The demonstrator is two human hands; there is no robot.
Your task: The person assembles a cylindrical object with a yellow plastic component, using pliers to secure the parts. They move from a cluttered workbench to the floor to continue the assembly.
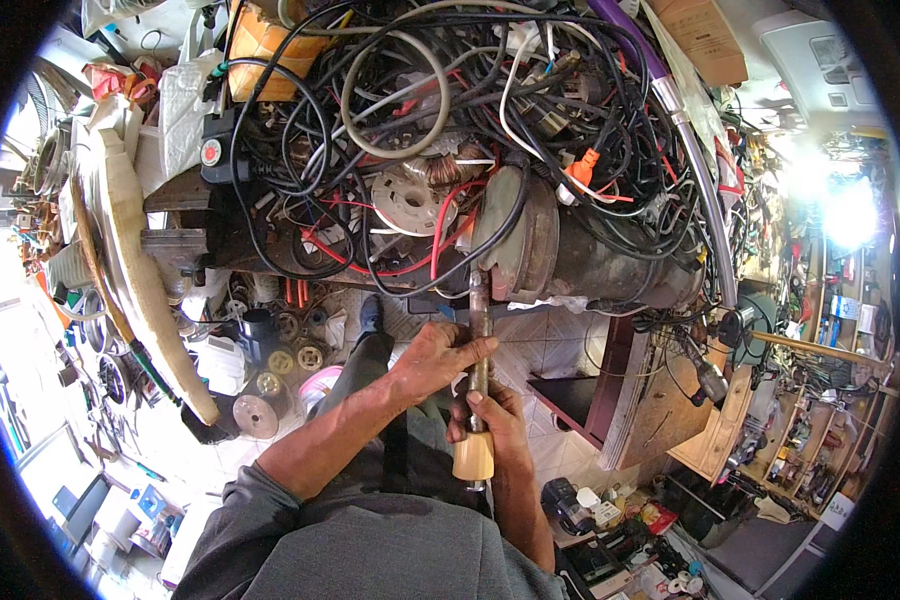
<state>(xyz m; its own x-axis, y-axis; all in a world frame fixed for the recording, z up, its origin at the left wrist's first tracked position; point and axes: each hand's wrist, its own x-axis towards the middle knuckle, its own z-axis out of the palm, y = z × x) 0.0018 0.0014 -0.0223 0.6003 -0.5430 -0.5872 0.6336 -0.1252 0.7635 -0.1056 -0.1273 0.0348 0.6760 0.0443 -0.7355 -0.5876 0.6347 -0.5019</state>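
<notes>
A long, stained metal rod stands upright in the middle of the view, with a pale wooden piece at its near end. My left hand is closed round the rod's middle, its thumb laid across the front. Lower down, my right hand grips the same rod just above the wooden piece. The far end reaches the edge of a grey grinding wheel; whether it touches cannot be made out. Behind the wheel is a dark cylindrical machine body.
A tangle of black cables covers the bench top, with a white spool in it. A vise sits at the left. A wooden cabinet stands right of my legs. Several spools lie on the floor at left.
</notes>
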